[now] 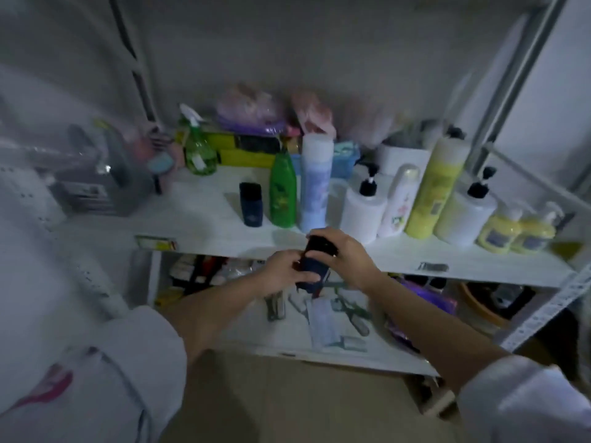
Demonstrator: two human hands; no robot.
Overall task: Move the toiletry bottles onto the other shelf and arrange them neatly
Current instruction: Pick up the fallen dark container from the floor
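Both hands hold one dark blue bottle [315, 266] just in front of the upper shelf [198, 228] edge. My left hand [287, 271] grips its lower body, and my right hand [343, 252] wraps its black cap end. On the upper shelf stands a row of bottles: a small dark blue bottle [251, 203], a green bottle [282, 190], a tall pale blue bottle [315, 183], a white pump bottle [363, 209], a white floral bottle [399, 203], a tall yellow bottle [436, 187], another white pump bottle [463, 215] and two small yellow pump bottles [516, 230].
A green spray bottle [198, 148], yellow boxes and bagged items sit at the back of the upper shelf, and a grey basket [96, 187] stands at the left. The lower shelf [287, 340] carries scissors, papers and clutter. A metal upright [508, 91] rises at the right.
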